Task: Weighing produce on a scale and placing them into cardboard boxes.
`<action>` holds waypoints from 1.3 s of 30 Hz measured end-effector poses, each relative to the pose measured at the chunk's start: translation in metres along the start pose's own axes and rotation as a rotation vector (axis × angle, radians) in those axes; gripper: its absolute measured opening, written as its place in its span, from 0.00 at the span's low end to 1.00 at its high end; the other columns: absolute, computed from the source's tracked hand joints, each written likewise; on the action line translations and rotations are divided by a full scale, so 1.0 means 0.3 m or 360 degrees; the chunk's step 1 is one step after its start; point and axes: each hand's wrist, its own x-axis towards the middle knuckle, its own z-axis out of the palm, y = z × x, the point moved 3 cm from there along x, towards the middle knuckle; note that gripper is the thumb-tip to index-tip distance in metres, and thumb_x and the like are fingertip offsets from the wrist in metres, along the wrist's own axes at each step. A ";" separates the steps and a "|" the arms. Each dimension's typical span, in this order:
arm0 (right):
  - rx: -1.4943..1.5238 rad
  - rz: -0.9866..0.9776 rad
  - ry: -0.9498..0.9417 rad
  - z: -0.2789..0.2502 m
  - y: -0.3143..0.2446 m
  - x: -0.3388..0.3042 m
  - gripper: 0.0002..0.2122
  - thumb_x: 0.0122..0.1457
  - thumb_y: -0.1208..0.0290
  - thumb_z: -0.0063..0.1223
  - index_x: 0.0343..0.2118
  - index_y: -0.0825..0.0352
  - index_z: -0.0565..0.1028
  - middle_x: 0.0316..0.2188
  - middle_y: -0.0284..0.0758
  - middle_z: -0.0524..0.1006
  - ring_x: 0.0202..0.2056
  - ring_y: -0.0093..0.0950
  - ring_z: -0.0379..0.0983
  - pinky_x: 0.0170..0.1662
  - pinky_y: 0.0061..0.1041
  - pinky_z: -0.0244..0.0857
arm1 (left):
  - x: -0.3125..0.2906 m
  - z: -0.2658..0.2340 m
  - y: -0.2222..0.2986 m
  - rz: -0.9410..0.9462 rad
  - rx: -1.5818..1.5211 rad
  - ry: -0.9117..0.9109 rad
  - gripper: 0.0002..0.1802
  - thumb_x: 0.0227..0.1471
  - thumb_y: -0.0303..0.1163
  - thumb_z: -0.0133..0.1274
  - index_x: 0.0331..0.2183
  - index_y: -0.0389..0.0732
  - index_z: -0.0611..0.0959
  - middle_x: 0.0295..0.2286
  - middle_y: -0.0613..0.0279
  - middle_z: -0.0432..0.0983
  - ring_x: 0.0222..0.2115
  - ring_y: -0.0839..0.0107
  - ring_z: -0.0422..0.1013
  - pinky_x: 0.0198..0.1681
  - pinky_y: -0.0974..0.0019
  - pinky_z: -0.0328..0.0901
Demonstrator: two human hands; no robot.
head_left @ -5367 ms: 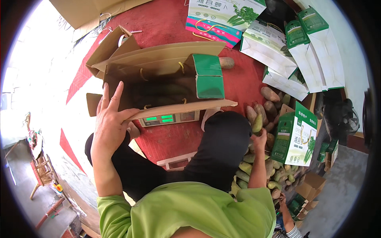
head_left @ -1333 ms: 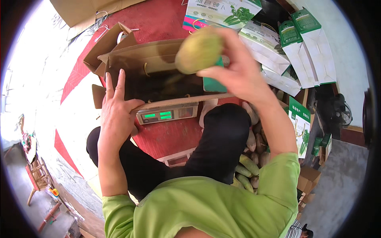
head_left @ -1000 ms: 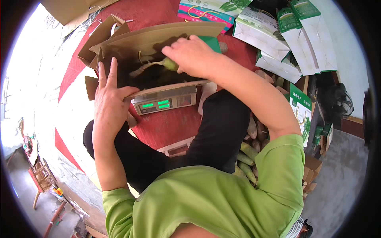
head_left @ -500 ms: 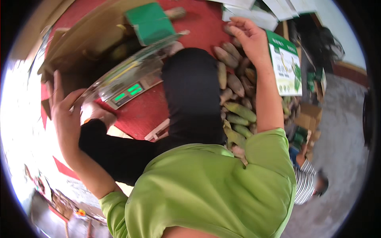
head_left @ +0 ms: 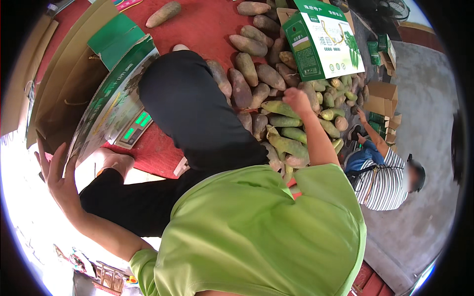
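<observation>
An open carton (head_left: pixel 116 91) with a green flap and brown inner walls stands at the left, tilted. It is on or against a scale (head_left: pixel 129 135) with a lit green display. My left hand (head_left: pixel 61 190) is at the carton's near corner, fingers spread and nothing gripped. Many long, radish-like roots (head_left: pixel 242 89), brownish and green, lie heaped on the red mat. Over the green ones (head_left: pixel 284 121) is my right hand (head_left: pixel 298 101), its fingers curled in. Whether it holds anything is hidden. My black-trousered knee is between the carton and the heap.
A white-and-green printed box (head_left: pixel 321 44) with a cord handle stands behind the heap. One lone root (head_left: pixel 163 14) lies at the far side of the red mat (head_left: pixel 207 24). At the right, a person in a striped shirt (head_left: pixel 382 182) reaches toward brown cartons (head_left: pixel 382 98).
My right hand has come down and nearer from the far side of the heap and its fingers have curled. My left hand has moved lower and leftward. The view has shifted.
</observation>
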 end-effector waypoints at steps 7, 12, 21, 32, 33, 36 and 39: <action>-0.0415 0.0344 -0.0686 0.232 0.076 -0.243 0.20 0.42 0.59 0.65 0.39 0.59 0.76 0.37 0.36 0.79 0.42 0.38 0.75 0.43 0.35 0.68 | -0.009 -0.006 -0.028 0.0043 0.0012 0.0070 0.13 0.50 0.27 0.53 0.40 0.42 0.83 0.58 0.60 0.61 0.62 0.54 0.48 0.63 0.52 0.45; -0.0925 0.0353 -0.1080 0.324 0.009 -0.328 0.29 0.40 0.57 0.67 0.49 0.55 0.70 0.48 0.32 0.74 0.52 0.35 0.68 0.50 0.47 0.61 | 0.004 0.003 -0.065 0.0097 -0.0196 0.0154 0.17 0.60 0.32 0.39 0.40 0.38 0.83 0.54 0.56 0.67 0.60 0.57 0.55 0.62 0.57 0.47; -0.1048 0.0275 -0.1083 0.365 0.061 -0.376 0.32 0.38 0.62 0.69 0.49 0.56 0.68 0.47 0.36 0.73 0.52 0.36 0.68 0.49 0.50 0.61 | -0.003 -0.012 -0.033 -0.0370 -0.0514 0.0157 0.26 0.52 0.27 0.54 0.54 0.47 0.73 0.57 0.61 0.63 0.41 0.75 0.70 0.44 0.71 0.65; 0.0235 -0.0038 -0.0045 0.078 -0.146 -0.060 0.23 0.41 0.76 0.66 0.41 0.65 0.67 0.33 0.35 0.74 0.33 0.27 0.71 0.37 0.31 0.67 | -0.008 -0.073 0.031 -0.0003 -0.0260 0.0089 0.29 0.40 0.20 0.57 0.49 0.44 0.78 0.47 0.60 0.74 0.47 0.66 0.68 0.49 0.63 0.64; 0.0229 -0.0058 -0.0040 0.053 -0.180 -0.022 0.23 0.41 0.76 0.66 0.41 0.65 0.67 0.33 0.35 0.74 0.33 0.27 0.71 0.37 0.31 0.67 | -0.011 -0.069 0.024 -0.0167 -0.0420 0.0038 0.30 0.40 0.21 0.57 0.50 0.44 0.77 0.48 0.59 0.73 0.47 0.66 0.68 0.48 0.63 0.64; 0.0909 -0.0244 0.0197 -0.185 -0.532 0.057 0.23 0.45 0.84 0.62 0.45 0.69 0.66 0.38 0.35 0.73 0.40 0.26 0.71 0.43 0.26 0.66 | -0.020 -0.061 -0.013 -0.0266 -0.0449 -0.0011 0.35 0.41 0.23 0.58 0.55 0.45 0.72 0.54 0.56 0.67 0.52 0.62 0.66 0.50 0.63 0.63; 0.1124 -0.0517 0.0445 -0.393 -0.752 0.116 0.24 0.47 0.86 0.59 0.48 0.68 0.65 0.43 0.35 0.71 0.44 0.27 0.69 0.49 0.26 0.66 | -0.017 -0.061 -0.009 -0.0280 -0.0424 0.0049 0.40 0.41 0.24 0.59 0.58 0.46 0.67 0.59 0.52 0.58 0.58 0.58 0.59 0.54 0.60 0.60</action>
